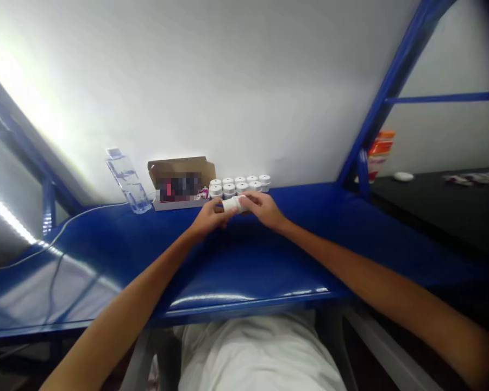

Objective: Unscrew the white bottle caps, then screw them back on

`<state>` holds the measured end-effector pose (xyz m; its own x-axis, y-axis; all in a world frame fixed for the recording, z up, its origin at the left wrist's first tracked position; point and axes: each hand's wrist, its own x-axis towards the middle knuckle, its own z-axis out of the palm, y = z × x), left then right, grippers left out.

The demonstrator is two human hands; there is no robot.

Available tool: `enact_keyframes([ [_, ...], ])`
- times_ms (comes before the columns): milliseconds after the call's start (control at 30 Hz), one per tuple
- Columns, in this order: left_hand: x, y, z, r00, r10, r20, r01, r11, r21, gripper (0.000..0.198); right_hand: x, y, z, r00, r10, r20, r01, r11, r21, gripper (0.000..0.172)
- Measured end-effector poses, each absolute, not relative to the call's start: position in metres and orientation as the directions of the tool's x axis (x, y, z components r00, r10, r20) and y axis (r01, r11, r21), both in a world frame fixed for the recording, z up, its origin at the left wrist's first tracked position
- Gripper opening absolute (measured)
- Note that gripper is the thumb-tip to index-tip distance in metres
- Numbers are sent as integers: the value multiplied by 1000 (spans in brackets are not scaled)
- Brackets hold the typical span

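Observation:
A small white plastic bottle [230, 204] lies sideways between my two hands, above the blue table. Its body is gripped by my left hand [212, 215], the fingers closed around it. At the other end, my right hand [264, 209] has its fingers closed on what looks like the cap. Just behind my hands stand several white round containers [229, 189] in rows, each with a dark mark on top. An open cardboard box [181, 205] with mixed items, partly blurred, sits to the left of them.
A clear water bottle [130, 184] stands left of the box. A white cable [71, 219] runs over the blue table [244, 271] to the left. Blue metal frame posts [385, 89] rise at both sides. An orange and white packet [380, 155] and a dark table [436, 212] are on the right.

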<state>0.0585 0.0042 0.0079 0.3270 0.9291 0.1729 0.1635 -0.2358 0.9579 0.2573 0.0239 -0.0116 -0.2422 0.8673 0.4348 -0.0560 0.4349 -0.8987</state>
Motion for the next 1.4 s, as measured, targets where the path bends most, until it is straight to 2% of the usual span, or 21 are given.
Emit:
enact_keyframes([
  [133,60,6,7,230,968,103,167,-144,975,59,258,17,-10,-290,763,577,-35,594,-804,43],
  [233,61,7,6,191,982,4,170,-37,985,66,258,10,-7,-351,620,702,31,757,-653,35],
  [300,61,7,7,196,980,-32,165,0,986,66,257,7,-7,-349,592,726,67,789,-611,33],
  [367,59,5,10,231,973,25,163,-64,985,63,255,7,-7,-289,706,647,53,686,-725,36],
  [467,56,1,15,370,899,235,145,-306,941,48,253,12,-10,-254,918,304,-39,304,-952,40],
  [533,55,0,15,441,835,330,121,-420,899,50,253,16,-11,-303,947,107,-64,91,-994,46],
  [600,56,1,14,451,826,338,126,-433,892,55,253,18,-12,-332,941,62,-50,48,-998,48],
  [633,56,2,12,432,847,311,138,-403,905,54,254,19,-12,-318,942,107,-32,102,-994,47],
  [700,57,5,9,354,911,212,165,-284,945,53,255,17,-11,-267,918,295,32,314,-949,42],
  [800,59,9,5,263,964,49,155,-92,984,61,257,10,-9,-261,766,587,172,636,-753,34],
  [900,62,9,4,277,961,-8,53,-6,999,60,258,2,-6,-322,626,710,273,779,-564,31],
  [1000,63,8,5,283,959,-7,-87,33,996,54,257,-2,-4,-334,569,752,307,819,-484,41],
  [1067,64,7,8,284,959,-7,-139,48,989,50,255,-2,-5,-308,598,740,294,799,-524,45],
  [1133,63,5,10,282,959,4,-155,41,987,46,253,1,-7,-264,690,674,228,724,-651,45],
  [1267,62,2,12,291,951,108,-85,-87,993,42,248,10,-11,-248,883,398,6,412,-911,46],
  [1333,63,0,11,318,930,183,-5,-192,981,42,246,13,-13,-275,930,244,-40,243,-969,54],
  [1400,65,1,9,321,916,241,53,-271,961,41,246,13,-13,-284,947,154,-36,150,-988,61],
])
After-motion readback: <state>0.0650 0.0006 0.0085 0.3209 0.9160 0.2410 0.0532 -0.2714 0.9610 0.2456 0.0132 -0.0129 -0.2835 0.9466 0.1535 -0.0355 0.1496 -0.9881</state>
